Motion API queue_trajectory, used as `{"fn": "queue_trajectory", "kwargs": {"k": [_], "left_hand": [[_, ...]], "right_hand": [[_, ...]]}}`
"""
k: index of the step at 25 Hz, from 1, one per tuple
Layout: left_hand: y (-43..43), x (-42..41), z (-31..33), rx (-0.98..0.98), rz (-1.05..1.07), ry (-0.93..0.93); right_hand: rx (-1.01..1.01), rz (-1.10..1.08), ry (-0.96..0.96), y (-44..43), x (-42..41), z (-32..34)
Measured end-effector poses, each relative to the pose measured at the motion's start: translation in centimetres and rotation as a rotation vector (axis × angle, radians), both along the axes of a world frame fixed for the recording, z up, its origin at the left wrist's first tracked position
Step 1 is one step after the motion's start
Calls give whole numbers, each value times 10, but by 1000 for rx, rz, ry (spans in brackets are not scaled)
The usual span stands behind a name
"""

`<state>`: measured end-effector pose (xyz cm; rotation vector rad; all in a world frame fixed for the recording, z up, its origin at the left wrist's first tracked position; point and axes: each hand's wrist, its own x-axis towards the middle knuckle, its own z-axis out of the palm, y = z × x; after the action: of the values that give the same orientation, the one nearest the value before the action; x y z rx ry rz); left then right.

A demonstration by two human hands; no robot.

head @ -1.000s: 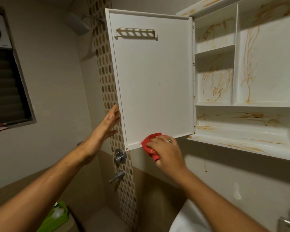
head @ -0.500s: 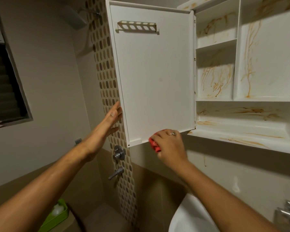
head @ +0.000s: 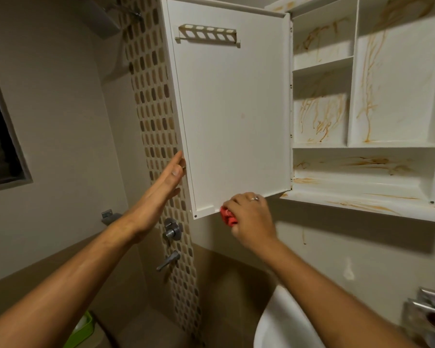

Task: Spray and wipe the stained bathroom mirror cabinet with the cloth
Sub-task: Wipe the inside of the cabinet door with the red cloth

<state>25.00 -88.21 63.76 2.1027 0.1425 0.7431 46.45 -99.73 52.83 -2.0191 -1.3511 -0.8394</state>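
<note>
The flat left hand (head: 161, 187) is bracing the door (head: 234, 121) edge while the right hand (head: 249, 217) is gripping the cloth (head: 227, 216) at its bottom rim; firm, overlapping strokes should suit.

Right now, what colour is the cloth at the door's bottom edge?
Red; the crumpled cloth shows best in the head view.

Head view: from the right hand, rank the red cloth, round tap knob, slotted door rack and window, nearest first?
1. Red cloth, gripped in the right hand.
2. Round tap knob, left, on the tiled strip.
3. Slotted rack, high on the door.
4. Window, far left.
</note>
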Motion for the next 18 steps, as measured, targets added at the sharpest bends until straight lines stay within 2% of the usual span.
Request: {"fn": "queue_trajectory", "kwargs": {"k": [2,4,7,10,12,14,18], "left_hand": [[4,2,0,-13,-8,15],[2,6,3,-37,-14,27],[-11,6,7,-40,-50,-32],[-33,3,14,-52,-56,-94],[-45,4,19,-94,-49,-87],[-51,3,20,-99,-38,-60],[-41,5,12,-98,17,-72]], "right_hand": [[-28,-174,81,-26,53,13],[17,-327,244,-46,84,24],[87,-383,314,-26,63,12],[31,-272,160,-33,58,2],[-78,-364,88,-45,81,19],[-111,-467,93,-46,88,27],[-151,-363,44,-55,94,21]]}}
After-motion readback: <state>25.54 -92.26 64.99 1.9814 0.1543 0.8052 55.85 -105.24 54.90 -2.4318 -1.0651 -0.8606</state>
